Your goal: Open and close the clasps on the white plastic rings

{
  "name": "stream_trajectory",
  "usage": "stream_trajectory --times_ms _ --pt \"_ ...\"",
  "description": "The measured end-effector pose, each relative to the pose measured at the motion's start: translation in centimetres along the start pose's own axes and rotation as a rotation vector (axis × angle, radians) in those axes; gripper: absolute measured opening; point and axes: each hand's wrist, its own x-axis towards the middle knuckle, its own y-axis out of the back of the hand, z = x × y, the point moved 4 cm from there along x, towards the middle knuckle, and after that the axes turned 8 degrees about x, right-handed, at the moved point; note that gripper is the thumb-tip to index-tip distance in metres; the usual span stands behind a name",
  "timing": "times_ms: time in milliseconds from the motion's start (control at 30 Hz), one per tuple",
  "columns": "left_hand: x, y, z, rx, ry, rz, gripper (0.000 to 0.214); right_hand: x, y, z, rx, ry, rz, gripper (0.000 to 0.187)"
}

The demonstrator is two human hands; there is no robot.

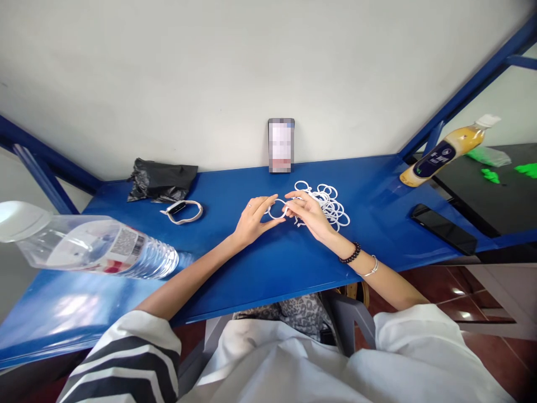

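Observation:
Between my two hands a white ring [277, 216] is held just above the blue table. My left hand [253, 217] has its fingers bent around the ring's left side. On the ring's right side, my right hand [305, 210] pinches it with thumb and fingertips. A heap of similar white rings [334, 209] lies on the table right beside and partly behind my right hand. Some of the heap is hidden by that hand. What the rings are made of is too small to tell.
On the blue table [251, 280], a clear water bottle [121, 249] stands at left, near a watch [180, 211] and a black plastic bag [165, 182]. A phone [281, 145] leans against the wall. At right are a yellow drink bottle [447, 152] and another phone [444, 228].

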Motion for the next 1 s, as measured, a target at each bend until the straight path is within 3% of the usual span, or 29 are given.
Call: stream_trajectory --times_ms 167,400,800,1000 --pt "0.9 0.9 0.0 -0.079 0.13 0.021 0.05 -0.3 -0.1 -1.1 -0.292 0.226 -0.028 0.024" --pt "1.4 1.3 0.7 -0.122 0.099 0.003 0.048 -0.7 -0.3 -2.1 -0.512 0.501 0.012 0.017" --pt "1.3 1.2 0.9 -0.044 0.086 -0.025 0.051 -1.2 -0.3 -2.4 -0.571 0.506 0.046 0.023" --pt "1.3 1.0 0.7 -0.055 0.087 -0.047 0.046 -1.2 -0.5 -2.3 -0.578 0.504 0.022 0.014"
